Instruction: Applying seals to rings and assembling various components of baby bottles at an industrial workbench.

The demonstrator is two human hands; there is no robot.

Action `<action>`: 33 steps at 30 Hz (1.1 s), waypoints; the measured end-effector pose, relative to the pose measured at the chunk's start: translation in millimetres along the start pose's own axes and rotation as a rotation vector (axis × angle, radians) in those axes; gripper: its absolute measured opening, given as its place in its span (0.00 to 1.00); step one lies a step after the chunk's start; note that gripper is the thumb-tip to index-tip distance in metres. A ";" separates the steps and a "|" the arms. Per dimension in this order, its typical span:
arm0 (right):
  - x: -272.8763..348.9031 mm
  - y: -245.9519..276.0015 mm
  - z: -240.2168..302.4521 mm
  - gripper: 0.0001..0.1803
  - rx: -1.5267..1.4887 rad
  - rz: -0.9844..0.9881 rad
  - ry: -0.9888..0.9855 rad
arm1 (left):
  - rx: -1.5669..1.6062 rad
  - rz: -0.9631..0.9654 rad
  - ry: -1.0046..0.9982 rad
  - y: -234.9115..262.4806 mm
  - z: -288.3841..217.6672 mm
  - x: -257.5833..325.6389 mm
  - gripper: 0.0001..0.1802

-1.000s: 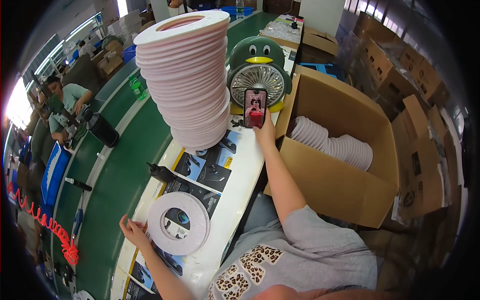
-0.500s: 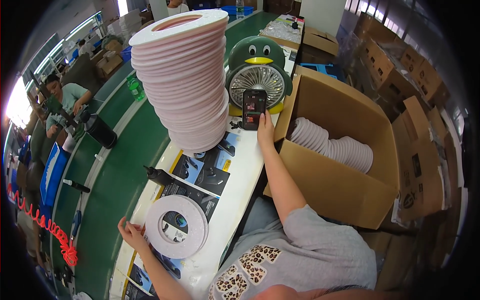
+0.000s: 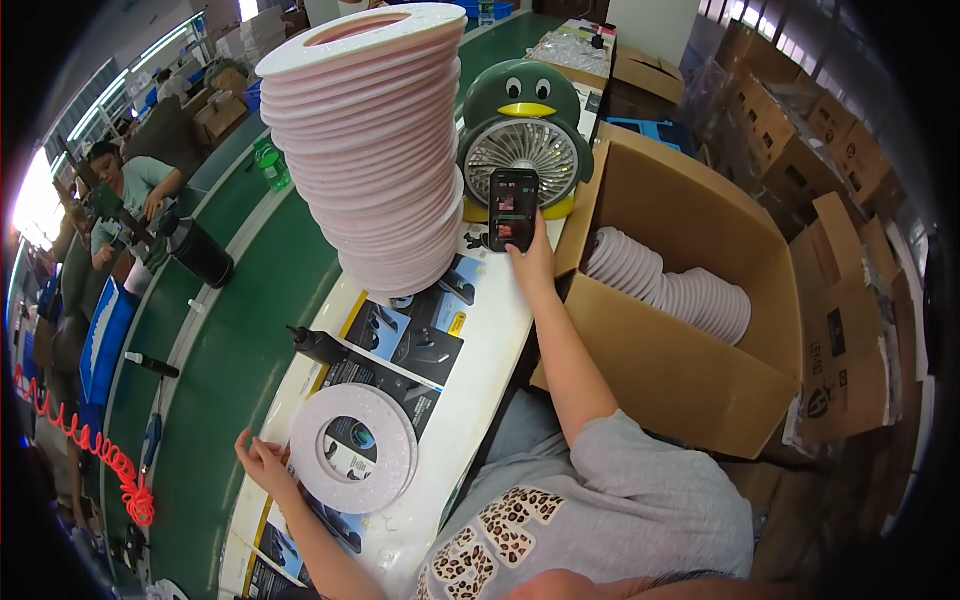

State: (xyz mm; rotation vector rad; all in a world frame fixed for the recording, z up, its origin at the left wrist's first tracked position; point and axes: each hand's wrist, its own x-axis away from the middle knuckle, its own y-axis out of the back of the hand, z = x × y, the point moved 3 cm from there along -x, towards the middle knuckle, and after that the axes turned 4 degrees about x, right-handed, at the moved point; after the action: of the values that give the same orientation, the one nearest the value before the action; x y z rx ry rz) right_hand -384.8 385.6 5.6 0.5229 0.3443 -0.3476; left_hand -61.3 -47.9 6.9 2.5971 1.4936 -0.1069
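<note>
Resting at the table's point(image 3: 480, 400) near edge, the left hand point(image 3: 262, 462) has its fingers loosely curled against the rim of a flat white ring point(image 3: 353, 447), which lies on printed sheets point(image 3: 415, 340). The right hand point(image 3: 530, 268) reaches forward, fingers up against the lower end of a phone point(image 3: 513, 208) standing upright before a penguin fan point(image 3: 525, 140); whether it grips the phone I cannot tell. A tall stack of rings point(image 3: 375, 150) leans left of the phone. Right of the arm, an open cardboard box point(image 3: 690, 370) holds a row of more rings point(image 3: 670, 290) lying on its side. A black bottle point(image 3: 318, 346) lies beside the sheets.
</note>
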 end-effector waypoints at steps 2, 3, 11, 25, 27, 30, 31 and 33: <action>-0.4 1.0 -1.9 0.46 0.029 -0.003 -0.011 | 0.002 0.004 0.005 -1.4 -1.7 1.4 0.12; -0.9 0.9 -2.6 0.46 0.029 -0.002 -0.010 | 0.003 0.004 0.006 -1.5 -1.8 1.4 0.12; 0.1 1.1 -0.6 0.46 0.032 0.014 -0.017 | 0.006 0.010 0.005 -0.1 0.0 0.6 0.12; -0.7 -0.4 8.1 0.40 0.028 -0.066 -0.051 | -0.003 0.017 0.002 0.1 1.7 0.2 0.13; -1.6 -0.8 8.0 0.40 0.048 -0.075 -0.061 | 0.000 0.016 0.006 -0.8 1.3 0.6 0.12; -3.2 -3.4 3.4 0.39 0.054 -0.088 -0.064 | -0.011 0.014 -0.010 -0.1 1.2 -0.3 0.12; -3.2 -3.9 1.6 0.38 0.027 -0.094 -0.040 | -0.007 0.021 -0.007 0.8 2.2 -0.7 0.12; -5.3 -4.7 -4.4 0.37 0.001 -0.104 -0.015 | -0.001 0.030 -0.005 -0.6 2.3 -1.1 0.12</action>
State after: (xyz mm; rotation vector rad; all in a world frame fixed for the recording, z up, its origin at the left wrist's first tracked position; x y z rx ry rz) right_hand -392.4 385.4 2.2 0.5042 0.3577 -0.4519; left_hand -62.4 -48.9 4.7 2.6154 1.4520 -0.1099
